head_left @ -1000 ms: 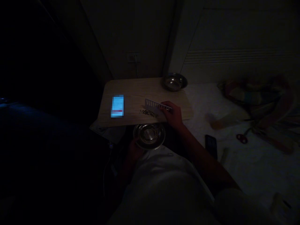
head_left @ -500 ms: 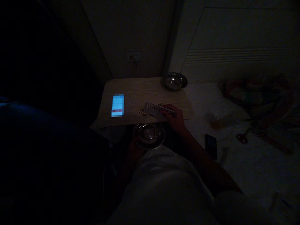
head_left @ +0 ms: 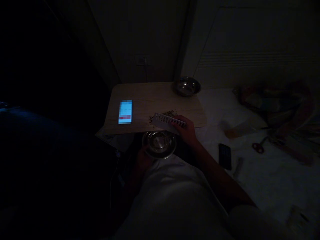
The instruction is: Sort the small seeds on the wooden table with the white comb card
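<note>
In the dim light my right hand (head_left: 187, 130) is closed on one end of a long white strip with a row of slots (head_left: 162, 122). The strip lies low over the wooden table's near edge, beside scattered small dark bits (head_left: 170, 113). Its exact kind is hard to make out. Below that edge, close to my body, my left hand (head_left: 145, 156) grips the rim of a shiny metal bowl (head_left: 160, 155) from the left. A few small bits seem to lie inside it. Deep shadow hides most of my left fingers.
On the wooden table (head_left: 142, 91) a lit phone (head_left: 125, 112) lies at the left, and a second metal bowl (head_left: 187, 87) stands at the back right corner. To the right, a dark phone (head_left: 225, 156) and red-handled scissors (head_left: 258, 147) rest on a pale surface.
My right hand and the slotted strip have shifted slightly toward me, so more of the scattered bits show behind the strip. My left hand and the bowl have stayed in place.
</note>
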`<action>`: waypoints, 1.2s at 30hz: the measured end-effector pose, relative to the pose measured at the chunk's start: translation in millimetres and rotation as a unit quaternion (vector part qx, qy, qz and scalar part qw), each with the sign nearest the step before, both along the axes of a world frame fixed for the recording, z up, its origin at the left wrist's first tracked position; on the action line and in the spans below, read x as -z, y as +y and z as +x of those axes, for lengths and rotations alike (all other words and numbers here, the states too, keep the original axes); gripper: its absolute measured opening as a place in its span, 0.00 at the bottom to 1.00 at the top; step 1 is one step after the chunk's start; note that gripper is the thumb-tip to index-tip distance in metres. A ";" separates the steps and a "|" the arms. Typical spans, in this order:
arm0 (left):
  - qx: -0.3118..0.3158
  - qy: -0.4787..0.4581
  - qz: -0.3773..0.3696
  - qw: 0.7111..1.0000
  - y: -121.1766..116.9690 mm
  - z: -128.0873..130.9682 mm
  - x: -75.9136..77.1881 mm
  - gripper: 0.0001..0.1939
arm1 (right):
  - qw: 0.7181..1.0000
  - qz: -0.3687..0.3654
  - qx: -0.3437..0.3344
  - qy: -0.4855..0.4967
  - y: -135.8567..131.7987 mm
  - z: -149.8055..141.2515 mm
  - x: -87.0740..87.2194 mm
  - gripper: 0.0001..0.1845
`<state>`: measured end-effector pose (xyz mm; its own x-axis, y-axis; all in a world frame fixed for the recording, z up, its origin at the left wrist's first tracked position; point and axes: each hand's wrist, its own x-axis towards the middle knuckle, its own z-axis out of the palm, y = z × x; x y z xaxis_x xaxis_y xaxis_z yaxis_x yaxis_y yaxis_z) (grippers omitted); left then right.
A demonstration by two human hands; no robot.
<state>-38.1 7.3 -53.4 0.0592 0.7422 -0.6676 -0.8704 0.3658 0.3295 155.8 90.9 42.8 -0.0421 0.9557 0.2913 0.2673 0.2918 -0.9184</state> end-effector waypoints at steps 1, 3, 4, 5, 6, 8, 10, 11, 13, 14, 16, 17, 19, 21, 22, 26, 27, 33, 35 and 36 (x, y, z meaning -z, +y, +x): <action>0.002 -0.005 0.005 1.000 -0.1 0.3 -0.3 0.13 | 1.000 0.000 -0.001 -0.001 -0.6 -0.3 -0.6 0.11; 0.007 -0.017 0.008 1.000 -0.3 0.7 -1.3 0.14 | 1.000 -0.006 0.002 -0.003 -2.4 -0.4 -2.6 0.11; 0.010 -0.021 0.008 1.000 -0.5 0.8 -1.9 0.15 | 1.000 -0.009 0.005 -0.003 -3.6 -0.1 -3.8 0.11; 0.013 -0.024 0.008 1.000 -0.6 0.7 -2.3 0.16 | 1.000 -0.012 0.010 -0.002 -4.9 0.5 -5.1 0.11; 0.014 -0.025 0.009 1.000 -0.8 0.6 -2.6 0.17 | 1.000 -0.014 0.016 -0.001 -6.2 1.4 -6.4 0.11; 0.012 -0.020 0.015 1.000 -1.0 0.2 -2.5 0.18 | 1.000 -0.014 0.021 -0.005 -8.8 3.7 -8.4 0.11; 0.010 -0.015 0.019 1.000 -1.0 -0.1 -1.9 0.19 | 0.999 -0.017 0.025 -0.012 -10.8 6.0 -9.3 0.12; 0.011 -0.015 0.019 1.000 -1.0 -0.3 -1.7 0.19 | 0.999 -0.021 0.025 -0.014 -11.6 6.9 -9.4 0.12; 0.014 -0.016 0.017 1.000 -1.0 -0.5 -1.8 0.20 | 0.999 -0.031 0.022 -0.017 -12.3 8.1 -8.7 0.12; 0.016 -0.017 0.015 1.000 -1.1 -0.6 -2.2 0.20 | 0.999 -0.034 0.021 -0.019 -12.4 8.4 -8.1 0.12; 0.022 -0.020 0.016 0.999 -1.6 -0.8 -2.9 0.20 | 0.999 -0.035 0.022 -0.023 -12.0 8.4 -6.8 0.12; 0.025 -0.019 0.018 0.999 -1.8 -1.0 -3.1 0.19 | 0.999 -0.033 0.021 -0.023 -11.7 8.4 -6.2 0.12; 0.024 -0.013 0.022 0.999 -2.2 -1.2 -3.1 0.18 | 0.999 -0.030 0.022 -0.020 -11.0 8.7 -5.4 0.12; 0.017 -0.006 0.024 1.000 -2.3 -1.3 -2.4 0.18 | 0.999 -0.029 0.025 -0.021 -10.3 9.9 -5.1 0.12; 0.015 -0.005 0.024 1.000 -2.2 -1.2 -2.1 0.18 | 0.999 -0.027 0.029 -0.025 -9.8 10.8 -5.0 0.12; 0.004 -0.003 0.025 1.000 -1.6 -0.3 -1.9 0.17 | 0.998 -0.012 0.052 -0.029 -7.2 13.8 -4.4 0.11; 0.001 -0.002 0.022 1.000 -1.4 -0.1 -2.3 0.17 | 0.998 -0.007 0.055 -0.024 -6.6 13.7 -4.3 0.11; 0.008 -0.005 0.006 1.000 -0.9 0.1 -3.7 0.18 | 0.999 -0.004 0.038 -0.020 -6.0 4.4 -4.2 0.10; 0.004 -0.003 0.008 1.000 -1.1 -0.5 -2.7 0.18 | 0.999 -0.002 0.031 -0.018 -6.7 1.2 -4.1 0.10; 0.003 -0.003 0.007 1.000 -1.3 -0.7 -2.3 0.19 | 0.999 -0.003 0.029 -0.018 -7.1 0.2 -4.0 0.10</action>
